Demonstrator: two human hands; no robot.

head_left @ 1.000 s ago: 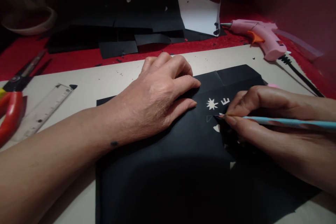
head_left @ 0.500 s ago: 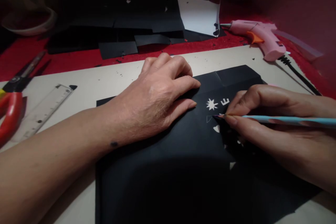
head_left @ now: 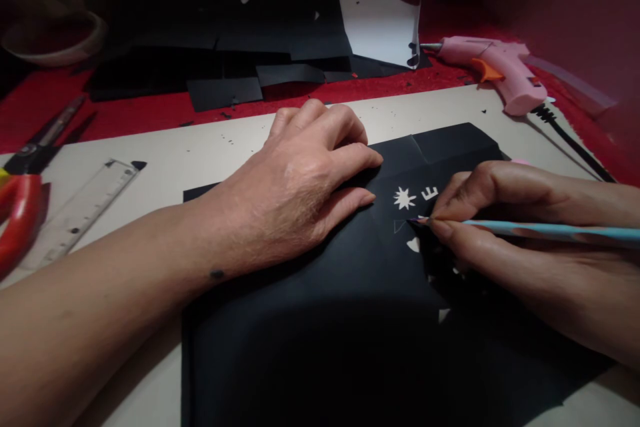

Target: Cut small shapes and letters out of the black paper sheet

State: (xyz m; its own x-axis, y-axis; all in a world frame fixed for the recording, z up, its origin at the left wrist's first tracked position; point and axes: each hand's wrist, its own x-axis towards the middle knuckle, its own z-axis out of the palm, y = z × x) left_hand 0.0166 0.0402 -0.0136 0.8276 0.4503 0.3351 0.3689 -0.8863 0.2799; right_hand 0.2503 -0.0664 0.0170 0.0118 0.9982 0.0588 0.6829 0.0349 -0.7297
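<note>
A large sheet of black paper (head_left: pixel 280 347) lies on the pale board, with cut-out shapes showing light through it: a star (head_left: pixel 405 198), a letter E (head_left: pixel 429 193), a heart (head_left: pixel 413 245) and others. My left hand (head_left: pixel 320 167) rests on the sheet's upper part, fingers spread and thumb pointing right. Pinched in my right hand (head_left: pixel 490 213) is a light blue colored pencil (head_left: pixel 530 229). Its dark tip touches the paper beside a thin drawn triangle outline (head_left: pixel 399 226) below the star. My right hand covers some of the shapes.
At left lie red-handled scissors (head_left: pixel 25 207) and a clear ruler (head_left: pixel 90 210). A pink glue gun (head_left: pixel 493 70) with a black cord sits at upper right. Behind are black paper pieces (head_left: pixel 225 90), a white sheet (head_left: pixel 380 27) and a bowl (head_left: pixel 55 53) on red cloth.
The pencil tip has shifted very slightly along the triangle outline. My left hand stays in place on the paper.
</note>
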